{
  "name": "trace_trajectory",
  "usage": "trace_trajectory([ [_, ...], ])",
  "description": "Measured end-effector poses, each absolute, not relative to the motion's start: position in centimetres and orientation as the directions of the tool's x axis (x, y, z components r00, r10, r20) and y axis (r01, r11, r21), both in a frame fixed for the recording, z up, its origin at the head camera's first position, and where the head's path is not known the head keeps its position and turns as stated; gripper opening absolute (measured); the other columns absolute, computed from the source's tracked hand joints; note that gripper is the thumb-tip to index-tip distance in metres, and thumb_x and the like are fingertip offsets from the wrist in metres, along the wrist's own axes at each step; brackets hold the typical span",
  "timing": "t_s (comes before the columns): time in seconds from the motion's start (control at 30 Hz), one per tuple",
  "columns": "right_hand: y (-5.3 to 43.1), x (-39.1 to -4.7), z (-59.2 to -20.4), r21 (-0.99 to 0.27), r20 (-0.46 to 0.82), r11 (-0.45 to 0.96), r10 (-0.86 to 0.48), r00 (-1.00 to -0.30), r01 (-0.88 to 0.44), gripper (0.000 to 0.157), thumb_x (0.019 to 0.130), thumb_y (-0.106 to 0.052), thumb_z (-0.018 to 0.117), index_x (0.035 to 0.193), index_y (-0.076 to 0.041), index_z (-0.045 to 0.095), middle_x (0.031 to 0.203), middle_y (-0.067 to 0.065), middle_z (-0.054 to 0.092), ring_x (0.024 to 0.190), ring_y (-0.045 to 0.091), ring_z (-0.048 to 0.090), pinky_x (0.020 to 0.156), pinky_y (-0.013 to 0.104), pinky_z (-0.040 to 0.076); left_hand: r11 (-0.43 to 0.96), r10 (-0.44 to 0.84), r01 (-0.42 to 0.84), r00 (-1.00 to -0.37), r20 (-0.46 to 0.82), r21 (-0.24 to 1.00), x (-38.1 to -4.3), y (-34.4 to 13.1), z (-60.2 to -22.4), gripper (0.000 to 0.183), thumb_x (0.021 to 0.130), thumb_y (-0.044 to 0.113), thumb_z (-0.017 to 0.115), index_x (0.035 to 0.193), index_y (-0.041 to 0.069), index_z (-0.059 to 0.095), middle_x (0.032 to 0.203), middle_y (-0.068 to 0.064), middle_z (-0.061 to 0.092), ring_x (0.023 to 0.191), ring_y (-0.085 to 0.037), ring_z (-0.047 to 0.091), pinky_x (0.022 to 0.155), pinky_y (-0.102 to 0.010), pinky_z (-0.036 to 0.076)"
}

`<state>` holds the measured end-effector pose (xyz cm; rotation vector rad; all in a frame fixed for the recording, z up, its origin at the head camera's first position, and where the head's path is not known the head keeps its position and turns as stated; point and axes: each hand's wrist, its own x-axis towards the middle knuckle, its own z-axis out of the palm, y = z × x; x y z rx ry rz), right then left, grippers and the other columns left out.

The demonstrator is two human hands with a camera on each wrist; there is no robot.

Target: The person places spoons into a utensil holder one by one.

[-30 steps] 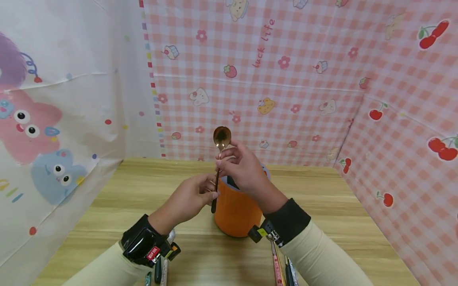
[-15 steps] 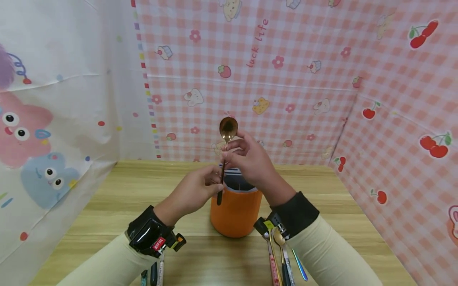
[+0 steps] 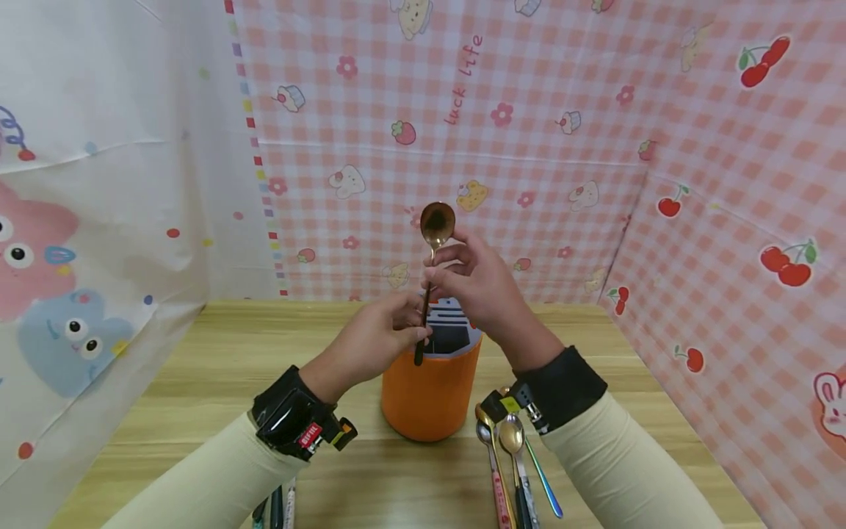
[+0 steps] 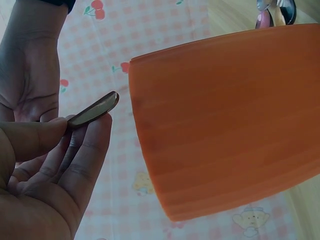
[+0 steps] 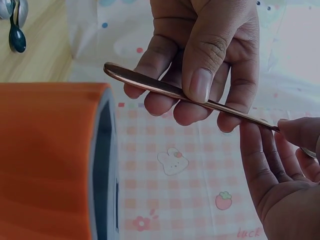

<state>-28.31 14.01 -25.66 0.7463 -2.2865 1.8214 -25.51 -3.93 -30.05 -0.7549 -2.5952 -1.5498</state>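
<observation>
A gold-coloured spoon (image 3: 438, 222) is held upright over the near side of an orange cylindrical container (image 3: 428, 400), its bowl at the top. My left hand (image 3: 377, 334) pinches the lower handle between thumb and fingers. Higher up, just under the bowl, my right hand (image 3: 485, 286) pinches it too. In the left wrist view, the flat handle end (image 4: 95, 110) juts past the fingertips, apart from the container's wall (image 4: 225, 125). The right wrist view shows the handle (image 5: 150, 85) running from one hand to the other, near the container's open rim (image 5: 102, 150).
Several spoons (image 3: 512, 437) lie on the wooden table (image 3: 403, 485) at the front right, partly under my right wrist. More dark and patterned handles (image 3: 276, 507) lie by my left forearm. A grey slotted divider (image 3: 456, 316) fills the container's top. Checked cloth (image 3: 370, 184) hangs behind.
Both hands have carried the spoon up and to the right, keeping their grip. The view has swung right, and more of the container's mouth and the spoons at the right now show.
</observation>
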Motion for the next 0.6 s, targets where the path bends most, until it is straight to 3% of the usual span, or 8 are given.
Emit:
trace_trajectory([
  [0.17, 14.7, -28.3, -25.0, -0.876, 0.412, 0.140, -0.285, -0.866, -0.462, 0.056, 0.094, -0.008, 0.065, 0.143, -0.013, 0.039, 0.111, 0.018, 0.058, 0.094, 0.028, 0.066, 0.079, 0.040, 0.058, 0.393, 0.415, 0.452, -0.864, 0.284, 0.801, -26.2, -3.2, -29.5, 0.027, 0.095, 0.009, 0.065, 0.121, 0.012, 0.059, 0.110, -0.009, 0.067, 0.099, -0.017, 0.064, 0.073, -0.037, 0.056],
  [0.6, 15.8, -28.5, -24.5, -0.867, 0.419, 0.172, -0.256, -0.871, -0.468, 0.055, 0.095, -0.009, 0.065, 0.143, -0.013, 0.037, 0.112, 0.016, 0.058, 0.097, 0.027, 0.065, 0.081, 0.042, 0.057, 0.421, 0.414, 0.450, -0.868, 0.275, 0.788, -27.4, -1.9, -28.9, 0.028, 0.095, 0.010, 0.065, 0.122, 0.012, 0.059, 0.121, -0.008, 0.065, 0.109, -0.018, 0.061, 0.089, -0.040, 0.053],
])
